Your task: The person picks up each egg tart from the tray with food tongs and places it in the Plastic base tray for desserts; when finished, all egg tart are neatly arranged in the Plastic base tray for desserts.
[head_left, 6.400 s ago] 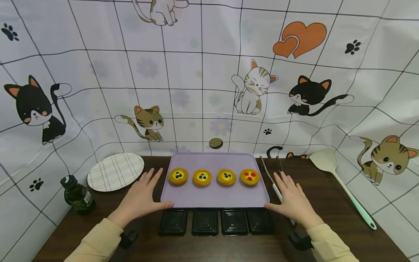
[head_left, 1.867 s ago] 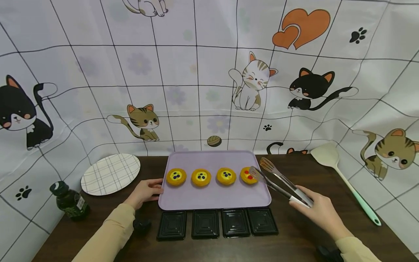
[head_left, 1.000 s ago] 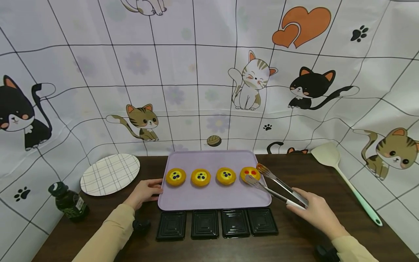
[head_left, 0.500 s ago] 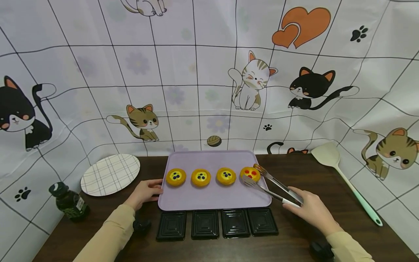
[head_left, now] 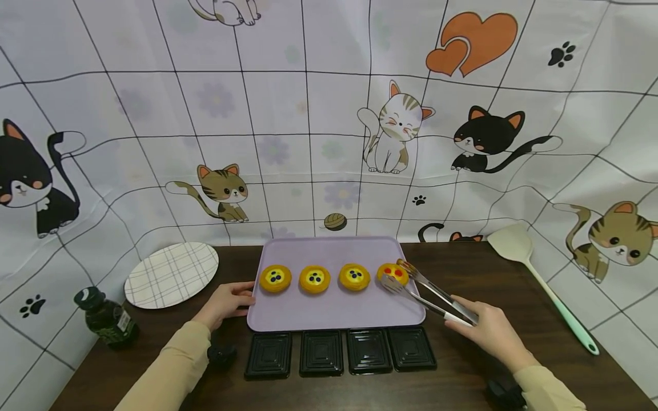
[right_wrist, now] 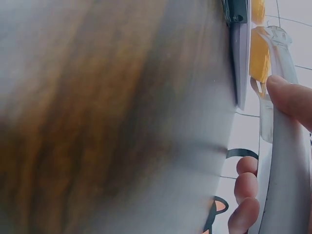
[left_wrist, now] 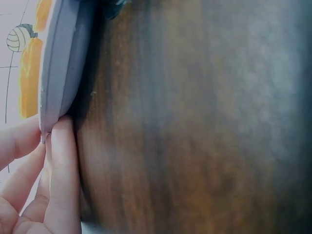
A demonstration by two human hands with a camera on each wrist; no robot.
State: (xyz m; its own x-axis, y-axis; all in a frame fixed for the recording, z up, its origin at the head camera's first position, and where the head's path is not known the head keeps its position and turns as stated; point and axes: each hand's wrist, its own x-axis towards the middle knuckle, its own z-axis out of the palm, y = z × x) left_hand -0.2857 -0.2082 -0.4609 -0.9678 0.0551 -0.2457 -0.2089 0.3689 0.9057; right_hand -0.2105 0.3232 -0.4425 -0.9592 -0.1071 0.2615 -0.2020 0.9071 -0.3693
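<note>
My left hand [head_left: 226, 302] pinches the left rim of a lilac tray [head_left: 308, 314]; in the left wrist view, fingers [left_wrist: 63, 161] lie on both sides of the tray's edge [left_wrist: 61, 73]. My right hand [head_left: 490, 331] holds metal kitchen tongs [head_left: 436, 289] by their handles. The tong tips stand on either side of the rightmost egg tart [head_left: 393, 270], topped with red dots, which still sits on the tray. In the right wrist view a tong arm lies against or close to this tart [right_wrist: 260, 53]. Three blue-dotted tarts [head_left: 354, 277] lie in a row to its left.
Several black square trays [head_left: 321, 354] line up before the lilac tray. A checked white plate [head_left: 172, 275] and a dark green bottle [head_left: 105, 318] stand left. A pale green spatula [head_left: 555, 305] leans along the right wall. A cat-print sheet [head_left: 288, 114] hangs behind.
Both hands came from the tray's sides: the left took its rim, the right picked up the tongs. The tongs then moved left around the red-dotted tart, their tips drawing closer together.
</note>
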